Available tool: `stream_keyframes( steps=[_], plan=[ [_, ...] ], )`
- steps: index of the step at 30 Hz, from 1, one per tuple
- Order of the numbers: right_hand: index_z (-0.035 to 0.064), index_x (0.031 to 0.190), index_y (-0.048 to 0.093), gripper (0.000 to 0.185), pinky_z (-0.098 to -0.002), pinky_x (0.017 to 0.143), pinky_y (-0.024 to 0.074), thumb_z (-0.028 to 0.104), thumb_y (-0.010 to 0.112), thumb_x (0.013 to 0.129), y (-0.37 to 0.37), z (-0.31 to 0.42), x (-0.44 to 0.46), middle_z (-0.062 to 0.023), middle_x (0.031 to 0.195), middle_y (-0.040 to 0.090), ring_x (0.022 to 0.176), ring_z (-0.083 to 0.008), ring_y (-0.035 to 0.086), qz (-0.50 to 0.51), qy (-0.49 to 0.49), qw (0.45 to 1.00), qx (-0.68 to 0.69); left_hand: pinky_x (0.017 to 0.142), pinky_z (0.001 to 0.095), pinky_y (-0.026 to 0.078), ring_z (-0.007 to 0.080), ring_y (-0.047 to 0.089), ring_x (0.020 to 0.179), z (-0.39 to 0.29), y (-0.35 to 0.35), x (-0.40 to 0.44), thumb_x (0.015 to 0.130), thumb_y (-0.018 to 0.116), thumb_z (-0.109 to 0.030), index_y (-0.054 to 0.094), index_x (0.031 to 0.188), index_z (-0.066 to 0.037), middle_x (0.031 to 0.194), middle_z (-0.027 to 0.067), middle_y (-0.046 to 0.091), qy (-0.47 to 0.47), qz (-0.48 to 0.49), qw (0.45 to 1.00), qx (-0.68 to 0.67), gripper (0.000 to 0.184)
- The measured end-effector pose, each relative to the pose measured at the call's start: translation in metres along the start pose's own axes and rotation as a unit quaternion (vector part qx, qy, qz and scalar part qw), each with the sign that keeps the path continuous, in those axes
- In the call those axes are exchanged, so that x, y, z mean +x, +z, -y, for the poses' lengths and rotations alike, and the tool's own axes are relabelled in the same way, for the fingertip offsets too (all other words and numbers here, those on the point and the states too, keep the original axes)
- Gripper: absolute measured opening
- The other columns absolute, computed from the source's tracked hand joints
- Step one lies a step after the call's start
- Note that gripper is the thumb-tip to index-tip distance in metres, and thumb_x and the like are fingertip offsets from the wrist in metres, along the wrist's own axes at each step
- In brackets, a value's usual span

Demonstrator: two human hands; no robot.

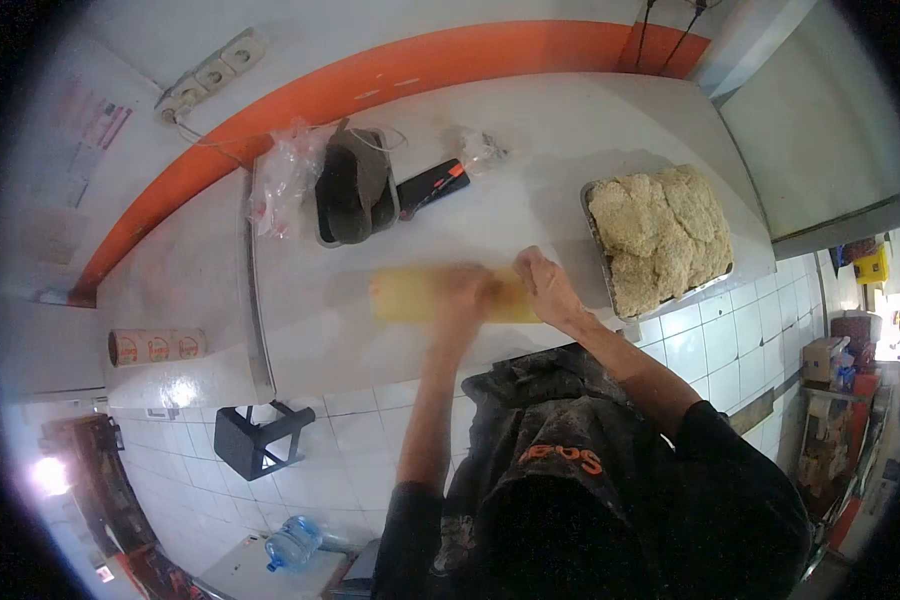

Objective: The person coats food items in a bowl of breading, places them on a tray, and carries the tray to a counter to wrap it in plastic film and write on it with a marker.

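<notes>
A flat yellow piece (405, 296), blurred and roughly rectangular, lies across the white table near its front edge. My left hand (468, 290) is over the middle of it, its fingers smeared by motion. At the right end of the yellow piece is my right hand (548, 285), with the fingers curled together; what they hold, if anything, is hidden. To the right of my hands, a tray holds thick, crumb-coated pale slabs (660, 235).
Behind my hands are a metal container with dark cloth (355, 185), a black and orange object (433, 187) and plastic bags (288, 180). Printed rolls (157, 346) lie at the left. A black stool (255, 440) and blue bottle (293, 543) are beyond the front edge.
</notes>
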State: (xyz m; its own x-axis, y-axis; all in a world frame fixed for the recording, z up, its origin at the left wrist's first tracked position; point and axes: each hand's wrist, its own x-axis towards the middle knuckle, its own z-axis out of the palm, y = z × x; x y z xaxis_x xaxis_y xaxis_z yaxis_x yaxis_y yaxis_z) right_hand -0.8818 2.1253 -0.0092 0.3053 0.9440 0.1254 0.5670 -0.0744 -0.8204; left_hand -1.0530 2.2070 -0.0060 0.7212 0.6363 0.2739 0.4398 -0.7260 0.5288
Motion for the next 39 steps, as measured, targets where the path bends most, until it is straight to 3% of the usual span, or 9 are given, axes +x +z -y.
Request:
stream_keyframes(
  steps=[5,10,17,21,26,29,33,35,39],
  plan=[
    [0.0002,0.114,0.045,0.025,-0.0494,0.069,0.0493,0.013,0.054,0.094,-0.007,0.013,0.001,-0.022,0.08,0.063,0.08,-0.0437,0.062,0.019,-0.015,0.999,0.034,0.08,0.0465,0.046,0.0371,0.057,0.093,0.004,-0.004,0.016,0.083,0.061,-0.007,0.058,0.097,-0.004,0.095,0.013,0.061,-0.011,0.01,0.998,-0.058,0.015],
    [0.0074,0.103,0.062,0.024,-0.0482,0.077,0.0496,0.028,0.057,0.093,-0.022,0.015,0.023,-0.0168,0.091,0.067,0.083,-0.0397,0.064,0.171,-0.089,0.976,-0.101,0.08,0.047,0.046,0.0368,0.058,0.092,0.018,-0.001,0.018,0.083,0.064,-0.008,0.058,0.095,-0.003,0.092,0.0133,0.059,0.019,-0.001,0.995,-0.095,0.015],
    [0.0113,0.106,0.067,0.024,-0.0469,0.082,0.0502,0.029,0.055,0.094,-0.058,0.043,0.004,-0.0134,0.099,0.068,0.087,-0.037,0.063,0.172,-0.135,0.968,-0.122,0.08,0.0443,0.047,0.0314,0.058,0.093,0.037,-0.04,0.027,0.082,0.073,-0.027,0.056,0.092,-0.004,0.091,0.0101,0.06,0.165,0.058,0.984,-0.019,0.03],
    [0.0112,0.102,0.069,0.018,-0.0437,0.079,0.0509,0.02,0.058,0.092,-0.078,0.036,0.0,-0.0127,0.09,0.069,0.085,-0.0357,0.064,0.143,-0.146,0.975,-0.09,0.08,0.0444,0.047,0.0314,0.057,0.096,0.061,-0.02,0.027,0.084,0.07,-0.027,0.055,0.091,-0.004,0.092,0.0106,0.059,0.169,0.051,0.984,0.038,0.028],
    [0.0075,0.099,0.069,0.018,-0.0409,0.07,0.0516,0.021,0.06,0.092,-0.101,0.035,0.006,-0.0125,0.09,0.069,0.079,-0.0348,0.064,0.144,-0.049,0.987,-0.058,0.074,0.0441,0.048,0.0349,0.058,0.086,0.046,-0.014,0.035,0.087,0.066,-0.02,0.055,0.091,-0.001,0.09,0.0129,0.058,0.016,0.203,0.977,-0.055,0.022],
    [0.0071,0.099,0.069,0.019,-0.0391,0.069,0.0515,0.022,0.06,0.092,-0.102,0.03,0.001,-0.0117,0.092,0.069,0.079,-0.0335,0.065,0.135,-0.054,0.988,-0.054,0.087,0.0475,0.047,0.0361,0.058,0.101,0.049,-0.011,0.019,0.091,0.056,-0.023,0.065,0.1,-0.006,0.102,0.016,0.063,0.015,0.158,0.979,-0.128,0.021],
    [0.0096,0.102,0.069,0.021,-0.0421,0.07,0.0515,0.025,0.057,0.094,-0.109,0.027,-0.005,-0.0118,0.093,0.069,0.079,-0.0349,0.065,0.139,-0.025,0.99,-0.027,0.083,0.0491,0.047,0.037,0.058,0.1,0.04,-0.012,0.003,0.092,0.054,-0.022,0.065,0.1,-0.005,0.099,0.0175,0.063,0.044,0.164,0.977,-0.128,0.022],
    [0.0097,0.104,0.069,0.021,-0.0412,0.069,0.0519,0.024,0.058,0.094,-0.109,0.021,-0.009,-0.0112,0.093,0.07,0.078,-0.0342,0.065,0.15,-0.032,0.988,-0.009,0.064,0.0419,0.048,0.0349,0.059,0.076,0.034,-0.004,-0.003,0.088,0.062,-0.008,0.055,0.086,0.0,0.081,0.0158,0.059,0.113,0.029,0.985,-0.129,0.011],
    [0.0094,0.106,0.069,0.021,-0.0378,0.07,0.0529,0.023,0.058,0.094,-0.109,0.009,-0.011,-0.0091,0.096,0.071,0.08,-0.0311,0.067,0.158,0.034,0.987,-0.018,0.06,0.0429,0.048,0.034,0.059,0.071,0.022,-0.007,0.004,0.087,0.066,-0.011,0.054,0.081,0.0,0.081,0.0143,0.059,-0.029,0.103,0.989,-0.102,0.017]
  ],
)
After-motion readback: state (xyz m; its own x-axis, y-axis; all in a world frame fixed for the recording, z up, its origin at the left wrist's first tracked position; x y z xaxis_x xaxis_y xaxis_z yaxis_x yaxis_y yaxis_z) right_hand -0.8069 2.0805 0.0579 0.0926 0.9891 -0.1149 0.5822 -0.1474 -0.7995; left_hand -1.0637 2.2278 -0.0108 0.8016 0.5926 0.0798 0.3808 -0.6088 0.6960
